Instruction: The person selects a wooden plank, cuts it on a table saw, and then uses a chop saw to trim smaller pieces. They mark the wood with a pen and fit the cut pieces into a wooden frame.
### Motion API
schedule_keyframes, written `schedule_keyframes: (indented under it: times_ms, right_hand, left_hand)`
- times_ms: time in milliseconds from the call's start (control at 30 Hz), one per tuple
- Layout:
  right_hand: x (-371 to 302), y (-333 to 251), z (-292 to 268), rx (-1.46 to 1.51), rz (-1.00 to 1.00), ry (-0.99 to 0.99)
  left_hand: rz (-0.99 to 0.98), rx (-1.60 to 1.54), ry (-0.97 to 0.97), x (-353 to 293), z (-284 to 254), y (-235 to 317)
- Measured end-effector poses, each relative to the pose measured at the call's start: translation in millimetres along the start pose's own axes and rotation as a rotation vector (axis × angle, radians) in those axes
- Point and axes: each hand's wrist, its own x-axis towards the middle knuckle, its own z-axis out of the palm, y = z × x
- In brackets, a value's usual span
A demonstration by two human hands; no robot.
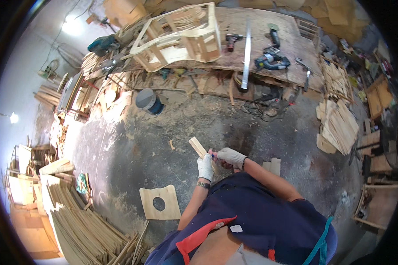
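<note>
My left hand [204, 168], in a white knitted glove with a watch at the wrist, is closed around a short pale wooden strip [197, 146]. The strip slants up and to the left over the floor, in front of my body. My right hand [231, 157], gloved too, is closed just to the right of it. Between the two hands shows a small pinkish-red thing [212, 154] close to the wood; its kind is too small to tell, and the right fingers partly hide it. A square plywood panel with a round hole [169, 195] lies on the floor, left of my left forearm.
Ahead, a workbench [263, 37] bears a curved wooden frame [181, 44], a drill [232, 40], a long metal straightedge [246, 55] and other power tools. A bucket [149, 101] stands before it. Stacked wooden pieces lie left [88, 227] and right [339, 126]; cables [263, 110] lie near the bench.
</note>
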Motion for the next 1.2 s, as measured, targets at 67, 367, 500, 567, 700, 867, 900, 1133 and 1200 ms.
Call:
schedule_keyframes:
  times_ms: [67, 367, 500, 567, 700, 867, 900, 1133, 1200]
  right_hand:
    - [28, -27, 4, -0.194, -0.06, -0.041]
    - [109, -122, 37, -1.119, -0.474, -0.043]
    - [148, -160, 43, -1.238, -0.512, 0.036]
    - [151, -192, 37, -1.217, -0.507, 0.105]
    - [171, -212, -3, -0.992, -0.51, 0.438]
    - [200, -238, -23, -0.721, -0.477, 0.832]
    - [213, -246, -15, -0.623, -0.542, 0.875]
    - [241, -354, 45, -0.574, -0.607, 0.775]
    - [252, -365, 35, -0.538, -0.736, 0.845]
  left_hand:
    - [0.064, -0.178, 0.108, 23, -5, 8]
    - [0.008, -0.248, 0.421, 90, -28, 63]
    - [0.026, -0.236, 0.47, 147, -38, 88]
    - [0.238, -0.31, 0.553, 193, -82, 102]
    - [0.202, -0.381, 0.851, 278, -219, 148]
    - [0.094, -0.104, 0.544, 343, -193, 226]
    - [0.083, -0.032, 0.489, 355, -176, 244]
    - [0.418, 0.741, -0.232, 432, -76, 294]
    - [0.7, 1.026, -0.407, 433, -37, 314]
